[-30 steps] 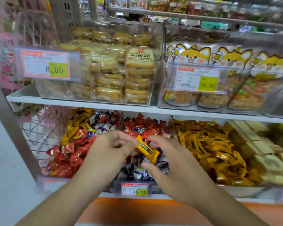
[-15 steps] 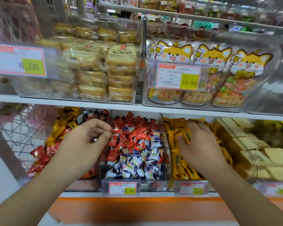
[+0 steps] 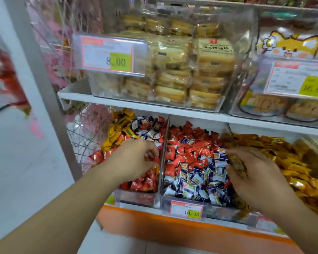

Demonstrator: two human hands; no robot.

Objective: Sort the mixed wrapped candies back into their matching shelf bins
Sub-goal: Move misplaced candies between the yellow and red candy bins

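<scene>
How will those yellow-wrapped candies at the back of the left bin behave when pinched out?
The yellow-wrapped candies look small, so probably light. Their glossy wrappers may slip between fingers. They lie loose on a mixed heap in the left bin, so neighbours could shift or slide.

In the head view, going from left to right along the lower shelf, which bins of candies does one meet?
Mixed bin of red, yellow and white-blue candies → clear divider → middle bin of red and blue-white wrapped candies → bin of yellow-gold wrapped candies.
</scene>
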